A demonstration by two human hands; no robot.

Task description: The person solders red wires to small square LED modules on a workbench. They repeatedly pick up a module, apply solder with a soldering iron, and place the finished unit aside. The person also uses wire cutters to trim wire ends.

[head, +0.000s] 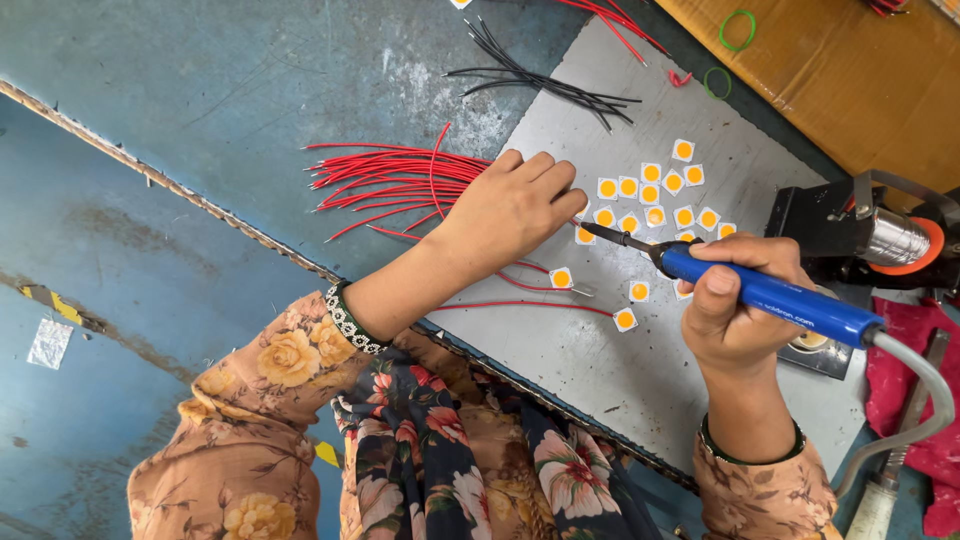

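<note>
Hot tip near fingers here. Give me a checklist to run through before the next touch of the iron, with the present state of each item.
1. Soldering iron gripped on its blue handle, away from the metal tip: ok, the right hand wraps the handle.
2. Tip aimed at the chip under the left hand: ok, it points at the fingers' edge.
3. Left fingers apart from the tip: not ok, very close.
4. Chip pinned flat on the grey plate: cannot tell, mostly hidden.
5. Red wire seated on the chip's pad: cannot tell, hidden.
6. Red wires within reach: ok, just beyond the left hand.
</note>
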